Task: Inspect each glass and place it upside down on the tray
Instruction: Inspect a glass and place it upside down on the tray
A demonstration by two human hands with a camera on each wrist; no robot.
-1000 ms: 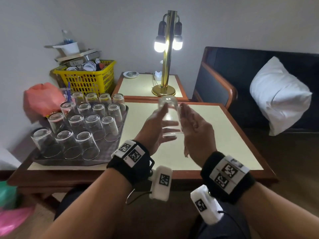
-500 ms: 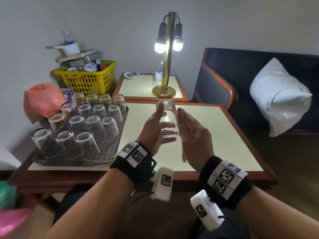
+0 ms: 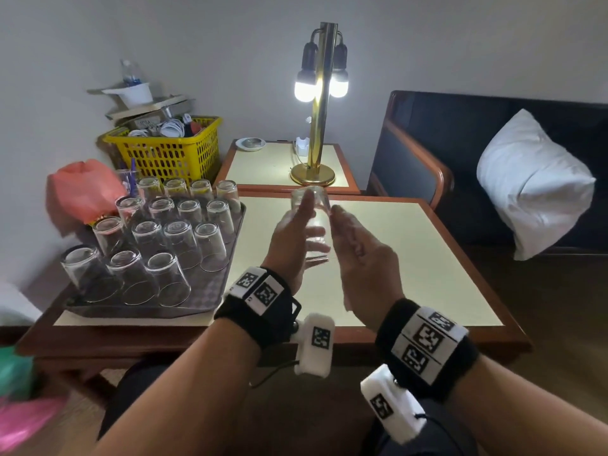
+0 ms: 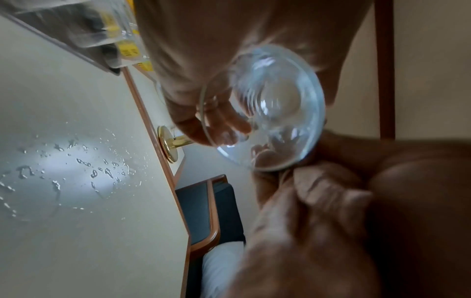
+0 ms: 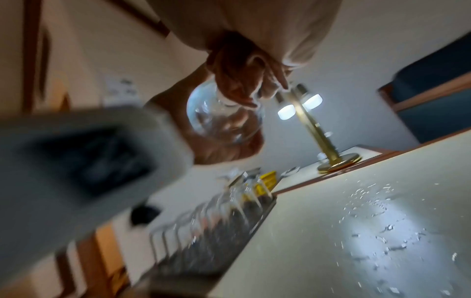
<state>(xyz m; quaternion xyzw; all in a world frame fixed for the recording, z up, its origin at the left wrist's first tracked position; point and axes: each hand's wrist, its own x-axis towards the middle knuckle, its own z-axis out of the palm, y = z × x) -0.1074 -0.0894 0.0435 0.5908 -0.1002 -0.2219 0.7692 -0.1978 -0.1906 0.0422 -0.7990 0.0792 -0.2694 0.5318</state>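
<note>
glass (image 3: 311, 222): held base-up in the air over the counter (image 3: 411, 258), at 3 o'clock from the tray (image 3: 210, 291).
left hand (image 3: 292, 245): fingers curled round the glass wall.
right hand (image 3: 365, 261): fingers straight, flat against the other side.
tray: rows of upturned glasses, a free spot at its 5 o'clock corner.
handling: light, rigid, breakable; droplets on the counter suggest it is wet and slippery.
hold: best round the mid-wall, not the thin rim.

Lit brass lamp (image 3: 317, 126), yellow basket (image 3: 171, 153) (cluttered); white pillow (image 3: 533, 185), wet table (image 3: 411, 258)
</note>
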